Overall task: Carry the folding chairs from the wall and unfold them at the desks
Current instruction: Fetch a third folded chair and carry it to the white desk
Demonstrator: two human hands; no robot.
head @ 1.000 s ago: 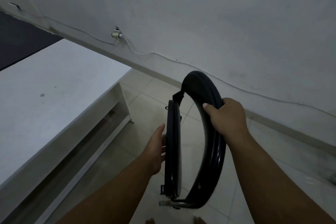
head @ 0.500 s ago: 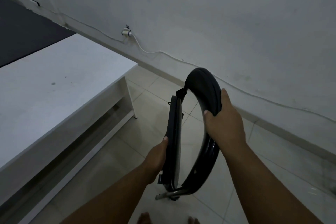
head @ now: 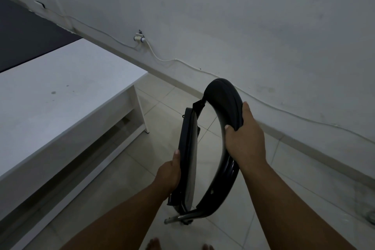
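Observation:
A black folding chair (head: 222, 95) stands partly folded on the tiled floor in front of me, seen from above. My right hand (head: 245, 138) grips its curved padded backrest near the top. My left hand (head: 169, 170) is closed on the outer edge of the upright seat panel (head: 189, 148). A gap shows between seat and backrest. The chrome leg tube (head: 178, 218) pokes out at the bottom. A white desk (head: 60, 95) lies to the left, its corner leg close to the chair.
A grey wall runs diagonally behind the chair, with a thin white cable (head: 162, 60) and a small plug fitting (head: 139, 38) on it. A dark surface (head: 24, 34) lies beyond the desk. My bare toes (head: 154, 244) show at the bottom edge. Open tiled floor lies right.
My left hand slid down the seat panel and closed on its edge. The right hand shifted its hold on the backrest, and the gap between seat and backrest widened slightly.

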